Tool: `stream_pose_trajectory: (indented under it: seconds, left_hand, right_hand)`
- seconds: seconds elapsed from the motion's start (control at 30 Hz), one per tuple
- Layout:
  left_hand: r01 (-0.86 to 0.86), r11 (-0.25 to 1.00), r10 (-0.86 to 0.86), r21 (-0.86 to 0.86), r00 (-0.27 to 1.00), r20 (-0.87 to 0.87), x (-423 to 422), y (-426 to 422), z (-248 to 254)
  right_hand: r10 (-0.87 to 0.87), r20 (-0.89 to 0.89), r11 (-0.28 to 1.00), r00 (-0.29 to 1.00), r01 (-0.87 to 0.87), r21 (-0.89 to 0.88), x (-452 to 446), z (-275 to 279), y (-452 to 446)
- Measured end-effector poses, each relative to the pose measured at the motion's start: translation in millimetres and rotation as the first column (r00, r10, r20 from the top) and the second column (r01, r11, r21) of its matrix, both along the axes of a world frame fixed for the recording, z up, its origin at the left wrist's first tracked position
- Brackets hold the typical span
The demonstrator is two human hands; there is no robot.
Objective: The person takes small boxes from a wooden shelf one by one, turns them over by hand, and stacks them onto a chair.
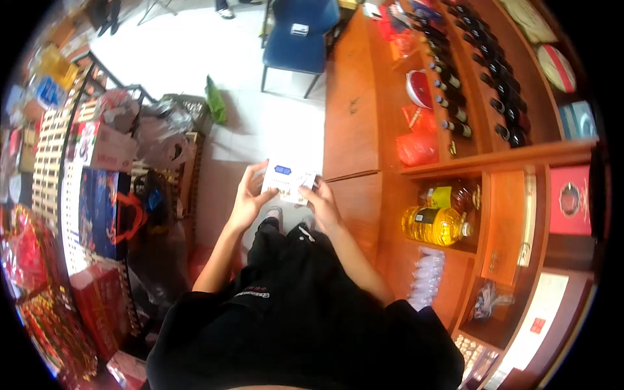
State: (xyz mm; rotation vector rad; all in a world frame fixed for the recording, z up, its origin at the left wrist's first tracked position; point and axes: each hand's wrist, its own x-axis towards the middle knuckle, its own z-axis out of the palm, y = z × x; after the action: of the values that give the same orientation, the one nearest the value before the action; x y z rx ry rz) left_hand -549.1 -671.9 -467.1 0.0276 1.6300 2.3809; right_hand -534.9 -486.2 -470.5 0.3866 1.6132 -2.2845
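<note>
"One small white pack with blue printing is being held in mid-air, in front of the body and above the shoes."

"How are the hands holding it?"

"The left hand is gripping one side, its thumb lying on the upper face. The right hand is gripping the opposite side, so each grip is narrow, with the pack between them."

"How far along is this looking?"

"Judging from this view, lifting is done: the hands alone are bearing the pack. Setting it down is not yet done. Whether it is opened, I cannot tell."

"And farther out?"

"On the right, a wooden cabinet is standing close by, holding a yellow bottle. On the left, a slatted rack is carrying boxes. Ahead, a blue chair is standing on the pale floor."
</note>
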Motion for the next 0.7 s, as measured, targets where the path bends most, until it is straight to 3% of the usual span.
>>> stream_pose_trajectory:
  seconds: [0.07, 0.13, 0.17, 0.3, 0.33, 0.43, 0.5, 0.53, 0.6, 0.63, 0.7]
  left_hand:
    - [-0.088, 0.995, 0.088, -0.04, 0.996, -0.01, -8.0, -8.8, 11.1]
    - [-0.21, 0.969, 0.184, -0.129, 0.965, -0.185, -15.5, -17.7, 10.5]
    - [-0.188, 0.982, 0.189, 0.018, 0.978, -0.083, -19.2, -22.2, 12.7]
    - [-0.308, 0.95, 0.311, 0.05, 0.948, -0.068, -44.4, -30.2, 33.3]
    - [-0.368, 0.929, 0.361, -0.032, 0.924, -0.127, -54.3, -30.7, 32.1]
    - [-0.36, 0.932, 0.361, 0.042, 0.932, -0.036, -89.0, -27.5, 28.5]
    - [-0.232, 0.973, 0.231, -0.021, 0.973, -0.018, -118.3, -19.2, 37.4]
    - [-0.247, 0.951, 0.218, -0.185, 0.962, -0.166, -131.9, -13.9, 32.7]
    - [-0.009, 0.965, 0.022, -0.26, 0.999, 0.048, -161.9, -9.6, 39.7]
    - [-0.052, 0.933, 0.006, -0.355, 0.992, -0.13, -178.5, -1.5, 27.5]
    - [0.008, 0.907, -0.025, -0.422, 0.999, -0.035, -205.1, 9.3, 17.4]
  right_hand:
    - [0.061, -0.005, 0.997, 0.998, -0.061, -0.036, -21.6, 7.0, -12.2]
    - [0.044, -0.119, 0.992, 0.992, -0.058, -0.111, -42.0, 7.8, -26.8]
    - [0.08, -0.113, 0.986, 0.99, -0.095, -0.137, -52.0, 14.4, -31.2]
    - [0.26, -0.146, 0.945, 0.955, -0.282, -0.165, -89.0, 19.5, -34.5]
    - [0.318, -0.173, 0.928, 0.932, -0.344, -0.146, -100.0, 15.7, -32.6]
    - [0.411, -0.139, 0.898, 0.901, -0.426, -0.112, -123.2, 17.4, -28.7]
    - [0.334, -0.223, 0.92, 0.916, -0.368, -0.134, -142.5, 17.9, -31.9]
    - [0.257, -0.305, 0.94, 0.917, -0.311, -0.143, -152.0, 15.0, -32.5]
    - [0.185, -0.254, 0.947, 0.949, -0.241, -0.212, -182.9, -1.8, -22.0]
    - [0.161, -0.174, 0.94, 0.971, -0.205, -0.274, -196.5, -9.3, -15.7]
    - [0.008, -0.032, 0.926, 0.999, -0.019, -0.376, -222.2, -7.8, -9.7]
